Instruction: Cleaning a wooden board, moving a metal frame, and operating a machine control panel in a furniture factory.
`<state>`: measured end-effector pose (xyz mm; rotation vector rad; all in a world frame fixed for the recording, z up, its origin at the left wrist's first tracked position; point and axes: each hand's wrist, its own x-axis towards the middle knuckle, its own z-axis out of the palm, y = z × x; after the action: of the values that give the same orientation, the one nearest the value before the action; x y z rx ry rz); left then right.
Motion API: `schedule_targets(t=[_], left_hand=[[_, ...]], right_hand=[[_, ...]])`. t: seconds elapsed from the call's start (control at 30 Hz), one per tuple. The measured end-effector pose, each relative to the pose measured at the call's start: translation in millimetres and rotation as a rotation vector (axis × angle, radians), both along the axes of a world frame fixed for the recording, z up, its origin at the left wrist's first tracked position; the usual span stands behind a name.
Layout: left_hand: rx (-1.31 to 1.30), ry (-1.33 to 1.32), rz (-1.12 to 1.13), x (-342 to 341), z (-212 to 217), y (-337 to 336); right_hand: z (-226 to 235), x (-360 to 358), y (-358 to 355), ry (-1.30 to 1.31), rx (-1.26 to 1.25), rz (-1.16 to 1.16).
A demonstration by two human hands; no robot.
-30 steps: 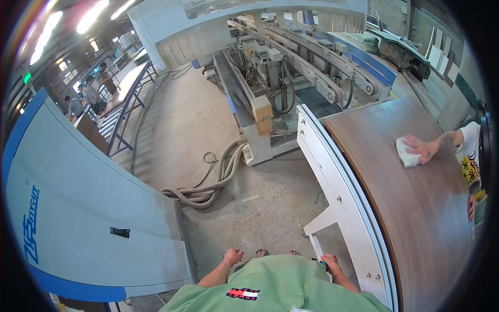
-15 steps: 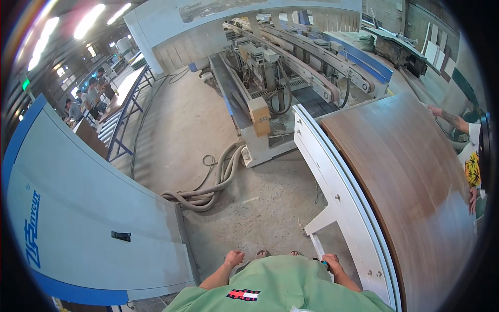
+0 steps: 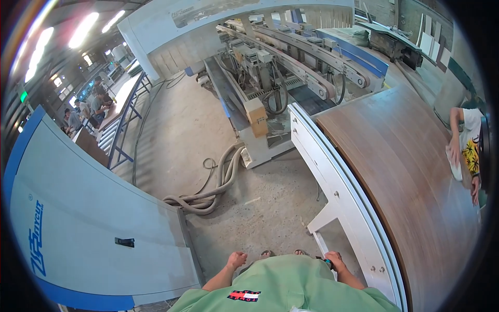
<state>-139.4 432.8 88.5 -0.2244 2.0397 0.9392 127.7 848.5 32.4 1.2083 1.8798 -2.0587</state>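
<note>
My left hand point(image 3: 237, 258) hangs in front of my green shirt, fingers curled into a loose fist, with nothing visible in it. My right hand point(image 3: 334, 256) is closed round a small black-and-teal object point(image 3: 326, 262), mostly covered by the fingers, so its kind is unclear. Beside that hand stands the white metal frame point(image 3: 337, 194) of a machine table. A wide brown wood-grain panel point(image 3: 400, 156) lies on it. At the panel's far right side, another person's hand point(image 3: 454, 148) presses a white cloth point(image 3: 455, 165) to the surface; that person's other hand point(image 3: 475, 190) is at the panel's edge.
A large pale-blue machine cabinet point(image 3: 99, 223) stands at my left. Thick hoses point(image 3: 208, 200) lie across the floor ahead. Beyond them is a belt conveyor machine point(image 3: 296, 67). Several people point(image 3: 96, 101) stand by a roller table point(image 3: 112, 130) at the far left.
The other person's hand has come down and nearer along the panel, and the white cloth now shows under it. My hands stay almost in place; the view has shifted slightly.
</note>
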Motion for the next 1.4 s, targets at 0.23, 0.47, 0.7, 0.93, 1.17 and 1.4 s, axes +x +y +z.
schedule_targets(t=[0.23,0.47,0.7,0.93,1.17,1.4], left_hand=[[-0.062,0.000,-0.041,-1.1,3.2,2.9],[-0.049,-0.006,-0.036,-0.9,3.5,4.8],[-0.029,0.003,-0.023,-3.1,4.4,4.9],[-0.051,-0.009,-0.034,-2.6,7.1,4.5],[-0.049,-0.033,-0.031,-1.4,14.2,3.5],[-0.103,-0.063,-0.067,6.0,13.7,-1.1]], right_hand=[[6.4,-3.1,-2.9,0.071,-0.048,-0.069],[0.6,-2.7,-1.4,0.011,-0.030,-0.086],[-0.8,-8.6,-2.9,-0.011,0.233,-0.015],[-4.5,-1.3,-1.5,0.101,0.207,0.058],[-44.0,21.3,-11.8,0.523,0.428,-0.026],[-51.9,25.9,-16.6,-0.172,-0.026,-0.040]])
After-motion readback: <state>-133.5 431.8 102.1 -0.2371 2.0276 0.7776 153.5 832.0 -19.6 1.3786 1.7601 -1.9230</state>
